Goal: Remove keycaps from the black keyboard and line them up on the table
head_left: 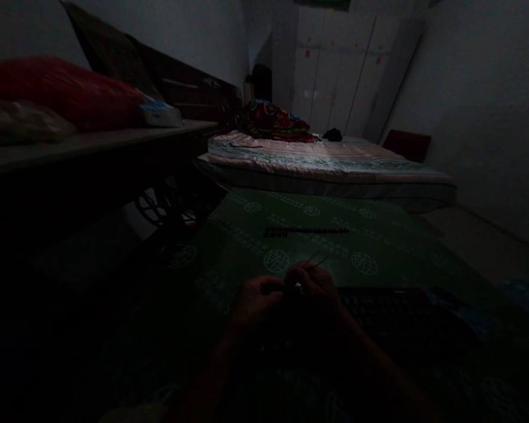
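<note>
The room is very dark. My left hand (256, 299) and my right hand (315, 288) meet low in the middle of the view, fingers curled and pinched together around something small and pale that I cannot make out. A thin wire or thread (316, 259) sticks up from my right fingers. They hover over a green sheet (379, 235) printed with globe marks. A row of small dark pieces (306, 231) lies on the sheet just beyond my hands. A dark mesh-like piece (401, 308) lies right of my right hand.
A mattress (326, 164) with a striped cover lies on the floor beyond, with a bright crumpled cloth (273, 121) on it. A table (92, 144) at left carries a red bundle (57, 91). White cupboards (335, 70) stand at the back.
</note>
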{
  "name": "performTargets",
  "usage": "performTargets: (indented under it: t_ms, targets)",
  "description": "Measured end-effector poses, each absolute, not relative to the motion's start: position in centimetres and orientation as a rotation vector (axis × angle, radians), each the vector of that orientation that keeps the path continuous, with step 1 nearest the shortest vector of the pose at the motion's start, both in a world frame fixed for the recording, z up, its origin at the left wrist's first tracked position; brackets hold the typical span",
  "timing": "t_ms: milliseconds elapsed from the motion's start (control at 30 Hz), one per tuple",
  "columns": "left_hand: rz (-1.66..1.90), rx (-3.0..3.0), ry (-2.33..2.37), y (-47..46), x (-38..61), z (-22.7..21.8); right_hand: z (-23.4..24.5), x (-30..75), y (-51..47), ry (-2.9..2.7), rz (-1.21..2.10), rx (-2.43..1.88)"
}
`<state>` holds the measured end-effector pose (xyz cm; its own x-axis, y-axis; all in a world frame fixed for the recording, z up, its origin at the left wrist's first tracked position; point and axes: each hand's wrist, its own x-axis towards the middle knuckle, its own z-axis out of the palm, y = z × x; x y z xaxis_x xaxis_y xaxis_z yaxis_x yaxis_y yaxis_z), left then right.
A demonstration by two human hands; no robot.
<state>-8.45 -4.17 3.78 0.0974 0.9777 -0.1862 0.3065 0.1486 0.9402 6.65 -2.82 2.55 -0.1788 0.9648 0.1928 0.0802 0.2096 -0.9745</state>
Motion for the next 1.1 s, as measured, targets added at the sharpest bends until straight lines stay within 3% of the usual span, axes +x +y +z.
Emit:
performTargets:
  t_ms: [333,700,1100]
  targets:
    - [1.024,1.005,1.281,-4.0,-9.7,3.9,4.1,6.8,-3.4,-1.934,0.624,-1.006]
    - [1.083,0.715,0.897,-4.7,-9.8,4.4,5.0,6.3,-4.0,-2.005,0.864,-0.933]
    - [1.057,0.663,0.844,-4.7,-10.0,4.7,6.1,6.6,-1.6,-2.06,1.069,-0.952]
